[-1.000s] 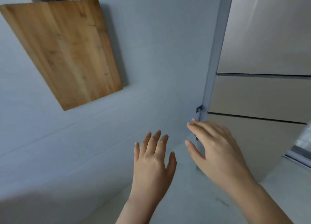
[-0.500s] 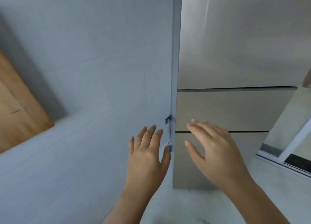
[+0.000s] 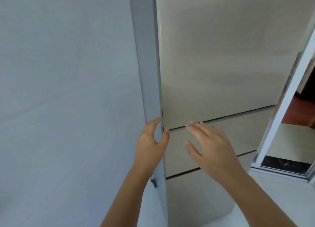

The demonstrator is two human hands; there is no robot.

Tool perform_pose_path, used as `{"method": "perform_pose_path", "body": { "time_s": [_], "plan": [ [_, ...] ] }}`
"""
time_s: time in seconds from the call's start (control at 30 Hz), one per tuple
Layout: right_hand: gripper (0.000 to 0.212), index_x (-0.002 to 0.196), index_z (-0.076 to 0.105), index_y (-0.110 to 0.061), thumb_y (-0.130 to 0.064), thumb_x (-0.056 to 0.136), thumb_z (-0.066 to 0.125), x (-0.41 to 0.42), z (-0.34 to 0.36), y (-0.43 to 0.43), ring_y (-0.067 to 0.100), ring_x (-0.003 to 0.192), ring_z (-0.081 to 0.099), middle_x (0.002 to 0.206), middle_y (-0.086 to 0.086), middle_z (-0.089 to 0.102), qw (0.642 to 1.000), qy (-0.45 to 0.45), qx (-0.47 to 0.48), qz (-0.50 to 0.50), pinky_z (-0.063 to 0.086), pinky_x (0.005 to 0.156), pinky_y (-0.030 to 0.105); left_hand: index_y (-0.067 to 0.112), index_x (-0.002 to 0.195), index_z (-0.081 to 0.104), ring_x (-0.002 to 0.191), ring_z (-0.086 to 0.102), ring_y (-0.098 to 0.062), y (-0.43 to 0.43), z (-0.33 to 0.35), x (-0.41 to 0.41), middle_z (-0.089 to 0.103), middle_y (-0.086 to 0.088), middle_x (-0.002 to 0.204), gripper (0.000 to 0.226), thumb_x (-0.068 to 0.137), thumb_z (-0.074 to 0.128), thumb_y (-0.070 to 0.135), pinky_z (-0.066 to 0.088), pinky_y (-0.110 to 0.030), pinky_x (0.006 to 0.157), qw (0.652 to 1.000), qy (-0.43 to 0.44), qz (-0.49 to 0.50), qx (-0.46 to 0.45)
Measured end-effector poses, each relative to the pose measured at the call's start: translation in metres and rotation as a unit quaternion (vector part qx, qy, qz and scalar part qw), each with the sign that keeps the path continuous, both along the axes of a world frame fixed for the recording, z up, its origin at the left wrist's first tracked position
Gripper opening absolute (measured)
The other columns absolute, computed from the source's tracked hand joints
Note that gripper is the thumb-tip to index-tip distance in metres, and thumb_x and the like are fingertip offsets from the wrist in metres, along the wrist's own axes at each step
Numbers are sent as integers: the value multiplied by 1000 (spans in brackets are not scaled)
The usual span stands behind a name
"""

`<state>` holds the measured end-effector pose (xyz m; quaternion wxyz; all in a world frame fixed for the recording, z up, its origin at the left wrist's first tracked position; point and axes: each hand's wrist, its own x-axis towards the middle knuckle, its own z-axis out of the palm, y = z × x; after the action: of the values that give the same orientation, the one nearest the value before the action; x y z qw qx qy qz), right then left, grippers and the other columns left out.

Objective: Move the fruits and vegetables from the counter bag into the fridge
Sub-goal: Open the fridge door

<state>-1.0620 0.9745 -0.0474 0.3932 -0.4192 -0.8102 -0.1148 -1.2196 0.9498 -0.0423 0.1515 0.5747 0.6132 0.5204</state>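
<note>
A tall beige fridge (image 3: 213, 64) fills the centre and right, its doors closed, with two dark seams splitting it into an upper door and two lower drawers. My left hand (image 3: 150, 141) curls at the fridge's left edge, fingertips at the corner where the upper door's seam begins; whether it grips the edge is unclear. My right hand (image 3: 209, 144) hovers with fingers spread in front of the middle drawer (image 3: 238, 138), holding nothing. No bag, fruit or vegetable is in view.
A grey-blue wall (image 3: 68, 98) covers the left half, with a grey side panel (image 3: 146, 56) against the fridge. At the right stands a white sliding-door frame (image 3: 286, 98) with a black threshold (image 3: 286, 164). Pale floor lies below.
The view has swung right and nearer the fridge; the wooden board has left the frame. My left hand rose to the fridge's left edge and curled; my right hand stays spread before the drawers.
</note>
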Motion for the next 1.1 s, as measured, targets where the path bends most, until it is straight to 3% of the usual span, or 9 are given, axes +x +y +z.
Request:
{"method": "perform_pose_path", "body": {
  "time_s": [0.2,0.43,0.57,0.93,1.1],
  "plan": [
    [44,104,66,-8,-31,77,40,-36,-9,47,27,94,66,109,10,68,999,-32,-19,-21,50,79,48,26,132,46,120,43,-5,74,-10,-31,46,10,132,42,91,54,20,30,-12,91,996,-74,-34,-22],
    [47,109,65,-6,-32,77,42,-44,-16,81,26,98,65,112,10,66,997,-33,-64,-34,52,80,49,23,123,52,100,59,-6,120,-14,-34,61,15,106,40,87,59,8,46,-25,90,985,-150,-78,22],
    [45,110,64,-8,-31,78,42,-49,-17,86,25,99,64,112,9,66,997,-25,-70,-28,52,81,47,14,125,53,102,60,-15,131,-18,-35,65,0,109,41,85,62,8,48,-38,94,975,-214,-62,1],
    [46,112,63,-10,-33,80,41,-40,-16,64,24,102,63,115,7,65,996,-18,-79,-28,52,82,47,19,117,57,97,62,-11,106,-20,-20,67,-1,103,36,83,64,6,49,-39,93,969,-235,-69,13],
    [46,115,62,-11,-34,81,42,-17,-14,32,23,104,61,119,6,64,997,-8,-69,-39,52,84,46,20,119,57,106,60,-17,71,-26,4,66,-5,111,41,80,68,12,46,-42,96,975,-210,-76,13]
  ]
}}
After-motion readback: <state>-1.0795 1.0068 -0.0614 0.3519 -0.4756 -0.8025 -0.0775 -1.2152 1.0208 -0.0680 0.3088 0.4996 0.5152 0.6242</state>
